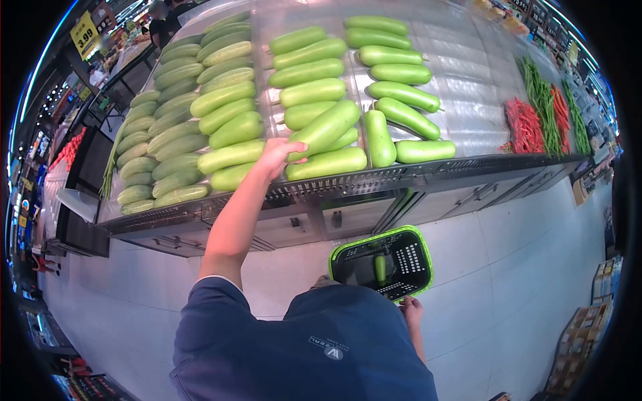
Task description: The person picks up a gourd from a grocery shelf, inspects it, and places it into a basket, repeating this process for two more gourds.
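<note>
My left hand (275, 159) grips the near end of a light green bottle gourd (329, 128), which lies tilted over other gourds on the display. Beneath it, another gourd (328, 164) rests along the counter's front edge. Low on my right side, my right hand (412, 310) is closed at the near rim of a black shopping basket (409, 257) with a lime-green edge. Inside that basket lies a single slim green gourd (380, 270). Part of the right hand's grip is hidden.
Rows of darker green gourds (177, 137) fill the display's left side. Red chillies (524, 127) and long green beans (539, 100) lie at the right. A perforated black ledge (321, 187) runs along the front, above cabinets. A yellow price sign (84, 33) hangs upper left.
</note>
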Action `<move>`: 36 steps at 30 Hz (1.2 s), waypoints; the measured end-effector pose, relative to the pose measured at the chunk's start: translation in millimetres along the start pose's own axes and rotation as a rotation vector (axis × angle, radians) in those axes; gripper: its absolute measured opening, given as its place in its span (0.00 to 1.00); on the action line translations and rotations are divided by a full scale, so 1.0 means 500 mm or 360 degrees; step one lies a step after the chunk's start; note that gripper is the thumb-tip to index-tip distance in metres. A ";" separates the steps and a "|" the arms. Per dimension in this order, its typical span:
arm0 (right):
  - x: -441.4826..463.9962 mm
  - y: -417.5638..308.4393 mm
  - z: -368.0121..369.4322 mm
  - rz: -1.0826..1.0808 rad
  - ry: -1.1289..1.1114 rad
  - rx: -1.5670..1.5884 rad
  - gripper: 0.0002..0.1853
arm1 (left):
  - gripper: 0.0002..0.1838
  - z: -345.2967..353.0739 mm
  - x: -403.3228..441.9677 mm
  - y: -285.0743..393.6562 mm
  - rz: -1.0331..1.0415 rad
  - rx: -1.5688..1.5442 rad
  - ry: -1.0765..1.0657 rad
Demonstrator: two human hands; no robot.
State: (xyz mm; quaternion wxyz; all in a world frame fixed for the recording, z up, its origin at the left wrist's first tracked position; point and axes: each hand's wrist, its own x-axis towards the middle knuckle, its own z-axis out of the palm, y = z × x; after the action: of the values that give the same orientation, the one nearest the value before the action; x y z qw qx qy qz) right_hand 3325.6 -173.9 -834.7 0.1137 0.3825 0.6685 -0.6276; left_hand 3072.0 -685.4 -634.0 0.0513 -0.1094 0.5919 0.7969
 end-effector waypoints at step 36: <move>-0.298 -0.456 0.062 -0.1109 -0.1201 0.1079 0.39 | 0.54 0.339 -0.350 -0.031 0.1582 0.1243 0.0086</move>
State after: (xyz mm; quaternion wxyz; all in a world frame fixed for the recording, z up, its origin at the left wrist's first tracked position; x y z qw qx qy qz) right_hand 3267.6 -239.4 -574.7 0.0028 -0.0922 0.4310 -0.8976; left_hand 3225.9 -510.7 -560.4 -0.3038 0.1853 0.8203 0.4478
